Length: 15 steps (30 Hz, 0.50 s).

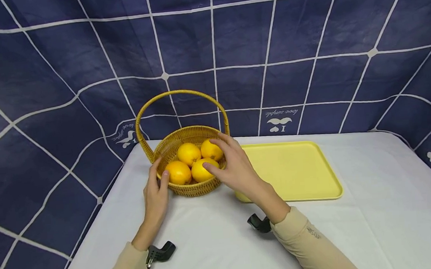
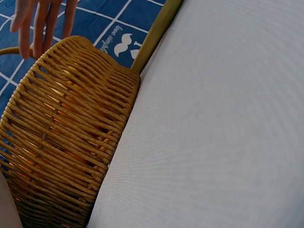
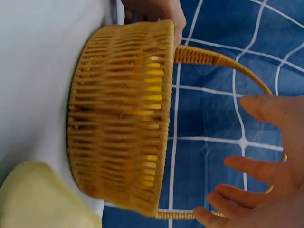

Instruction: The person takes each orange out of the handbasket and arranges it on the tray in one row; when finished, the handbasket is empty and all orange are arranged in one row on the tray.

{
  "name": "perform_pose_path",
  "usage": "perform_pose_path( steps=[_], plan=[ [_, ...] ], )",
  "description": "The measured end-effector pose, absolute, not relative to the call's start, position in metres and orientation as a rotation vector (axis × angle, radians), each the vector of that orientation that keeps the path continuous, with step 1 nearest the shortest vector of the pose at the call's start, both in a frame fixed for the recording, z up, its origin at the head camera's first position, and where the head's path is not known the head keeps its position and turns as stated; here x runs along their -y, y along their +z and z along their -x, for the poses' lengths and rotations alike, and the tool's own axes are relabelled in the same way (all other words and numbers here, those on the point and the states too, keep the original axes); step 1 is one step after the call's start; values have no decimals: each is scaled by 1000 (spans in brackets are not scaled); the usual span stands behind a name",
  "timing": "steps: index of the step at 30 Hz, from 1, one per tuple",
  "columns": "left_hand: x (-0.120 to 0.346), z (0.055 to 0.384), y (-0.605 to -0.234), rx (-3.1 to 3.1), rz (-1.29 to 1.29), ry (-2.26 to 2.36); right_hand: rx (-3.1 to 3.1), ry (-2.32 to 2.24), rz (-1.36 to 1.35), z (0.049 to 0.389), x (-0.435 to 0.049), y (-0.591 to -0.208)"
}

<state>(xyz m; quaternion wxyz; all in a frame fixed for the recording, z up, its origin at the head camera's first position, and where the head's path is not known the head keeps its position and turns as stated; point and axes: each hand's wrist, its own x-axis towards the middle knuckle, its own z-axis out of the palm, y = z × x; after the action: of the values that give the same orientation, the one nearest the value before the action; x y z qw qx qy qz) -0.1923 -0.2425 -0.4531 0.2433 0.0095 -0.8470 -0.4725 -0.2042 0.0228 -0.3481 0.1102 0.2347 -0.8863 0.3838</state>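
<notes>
A woven golden-brown basket (image 1: 195,190) with a tall arched handle (image 1: 181,91) stands upright on the table. Several yellow-orange fruits (image 1: 189,154) lie inside, lemons or oranges by their look. At the basket's left side, my left hand (image 1: 156,202) holds the rim, thumb towards the inside and fingers along the outer wall; the right wrist view shows this hand (image 3: 159,10) partly behind the weave. Over the right part of the basket, my right hand (image 1: 237,168) hovers above the fruits. Its fingers are spread apart with nothing between them in the right wrist view.
A yellow rectangular tray (image 1: 290,171) lies right of the basket, partly behind my right forearm. White cloth (image 1: 208,236) covers the table. A dark blue curtain with white lines (image 1: 242,35) hangs behind. Black camera mounts (image 1: 163,251) stick out from both wrists.
</notes>
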Motion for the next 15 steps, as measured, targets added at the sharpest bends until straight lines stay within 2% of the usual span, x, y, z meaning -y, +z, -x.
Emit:
perform_pose_path(
  steps=[15],
  plan=[
    [247,193,-456,2327,-25,-1297,2822,1008,-777,228,8,-355]
  ],
)
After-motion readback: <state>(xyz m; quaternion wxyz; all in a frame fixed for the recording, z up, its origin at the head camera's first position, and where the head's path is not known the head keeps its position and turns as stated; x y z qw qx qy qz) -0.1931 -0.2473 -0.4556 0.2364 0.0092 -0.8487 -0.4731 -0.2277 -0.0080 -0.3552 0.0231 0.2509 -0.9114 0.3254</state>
